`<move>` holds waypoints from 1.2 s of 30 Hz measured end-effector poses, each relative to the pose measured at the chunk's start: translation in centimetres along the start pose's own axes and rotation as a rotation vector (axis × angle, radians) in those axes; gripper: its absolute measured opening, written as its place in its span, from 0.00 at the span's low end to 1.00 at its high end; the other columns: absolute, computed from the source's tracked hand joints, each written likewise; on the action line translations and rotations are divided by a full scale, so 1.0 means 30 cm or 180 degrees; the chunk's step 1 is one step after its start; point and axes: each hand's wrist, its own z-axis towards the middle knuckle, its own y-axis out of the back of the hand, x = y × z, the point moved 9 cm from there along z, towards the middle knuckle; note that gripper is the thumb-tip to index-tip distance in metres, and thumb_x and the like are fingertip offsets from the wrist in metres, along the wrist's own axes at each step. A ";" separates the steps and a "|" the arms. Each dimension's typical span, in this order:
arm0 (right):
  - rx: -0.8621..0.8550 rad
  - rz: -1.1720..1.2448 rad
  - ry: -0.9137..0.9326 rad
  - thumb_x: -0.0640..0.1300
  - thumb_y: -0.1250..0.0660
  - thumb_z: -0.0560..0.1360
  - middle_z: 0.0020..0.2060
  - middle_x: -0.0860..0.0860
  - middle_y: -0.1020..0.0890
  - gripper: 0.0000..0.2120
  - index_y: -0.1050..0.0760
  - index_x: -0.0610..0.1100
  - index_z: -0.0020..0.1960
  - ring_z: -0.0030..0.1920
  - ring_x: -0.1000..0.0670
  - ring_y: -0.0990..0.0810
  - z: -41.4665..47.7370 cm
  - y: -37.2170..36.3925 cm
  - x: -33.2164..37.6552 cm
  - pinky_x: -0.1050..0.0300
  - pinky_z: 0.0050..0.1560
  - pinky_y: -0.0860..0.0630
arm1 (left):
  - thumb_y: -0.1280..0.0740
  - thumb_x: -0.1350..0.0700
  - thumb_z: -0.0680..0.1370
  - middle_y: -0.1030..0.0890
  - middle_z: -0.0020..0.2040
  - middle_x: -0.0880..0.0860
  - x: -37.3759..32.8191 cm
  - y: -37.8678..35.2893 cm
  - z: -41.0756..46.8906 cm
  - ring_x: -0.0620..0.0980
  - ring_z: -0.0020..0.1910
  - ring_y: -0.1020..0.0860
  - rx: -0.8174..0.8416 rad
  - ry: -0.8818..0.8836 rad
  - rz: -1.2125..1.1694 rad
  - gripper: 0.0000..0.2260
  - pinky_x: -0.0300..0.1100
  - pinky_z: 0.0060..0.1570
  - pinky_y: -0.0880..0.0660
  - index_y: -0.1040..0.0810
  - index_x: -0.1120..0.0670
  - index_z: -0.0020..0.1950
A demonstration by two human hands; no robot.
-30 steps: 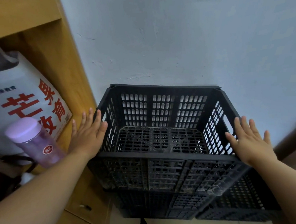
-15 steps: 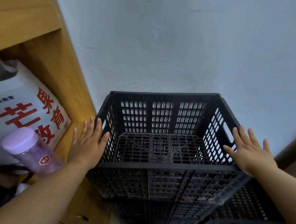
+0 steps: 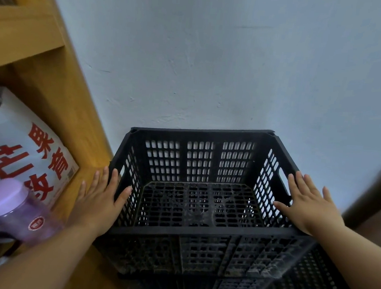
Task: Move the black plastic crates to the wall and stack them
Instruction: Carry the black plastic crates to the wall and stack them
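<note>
A black perforated plastic crate (image 3: pixel 199 158) stands open-topped against the pale wall, on top of at least one more black crate (image 3: pixel 292 287) that juts out below to the right. My left hand (image 3: pixel 100 201) lies flat with straight fingers against the top crate's left side. On the crate's right rim, my right hand (image 3: pixel 305 202) rests flat with spread fingers, just behind the handle slot. Neither hand curls round anything. How many crates lie underneath is hidden.
A wooden cabinet (image 3: pixel 59 103) stands directly left of the crates, with a white bag printed in red characters (image 3: pixel 24 155) and a purple-lidded jar (image 3: pixel 16 209) on its shelf. A brown piece of furniture (image 3: pixel 377 202) edges in at the right.
The view has tilted up, so the crates sit lower in frame. Both hands stay flat on the crate's sides, with the right hand slightly further forward along the rim.
</note>
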 end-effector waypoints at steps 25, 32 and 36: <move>-0.0004 0.0078 -0.0018 0.70 0.57 0.74 0.75 0.52 0.67 0.40 0.70 0.51 0.75 0.74 0.52 0.68 0.011 0.000 -0.006 0.43 0.74 0.61 | 0.67 0.34 0.72 0.62 0.77 0.51 0.007 0.004 0.010 0.47 0.74 0.64 -0.0128 -0.0006 -0.0192 0.34 0.48 0.71 0.67 0.66 0.49 0.74; -0.0039 0.0080 -0.0023 0.69 0.56 0.74 0.74 0.52 0.67 0.39 0.70 0.51 0.74 0.74 0.53 0.68 0.008 -0.001 -0.006 0.43 0.74 0.61 | 0.67 0.34 0.72 0.63 0.77 0.51 0.016 -0.007 0.017 0.48 0.75 0.63 -0.0063 0.0009 -0.0136 0.35 0.50 0.72 0.65 0.66 0.50 0.74; -0.0048 0.0092 -0.0024 0.69 0.56 0.75 0.75 0.52 0.67 0.39 0.70 0.51 0.75 0.74 0.52 0.68 0.012 0.004 -0.007 0.43 0.74 0.60 | 0.67 0.35 0.72 0.63 0.76 0.51 0.016 -0.009 0.014 0.47 0.74 0.63 -0.0024 0.0031 -0.0234 0.34 0.49 0.72 0.66 0.65 0.49 0.74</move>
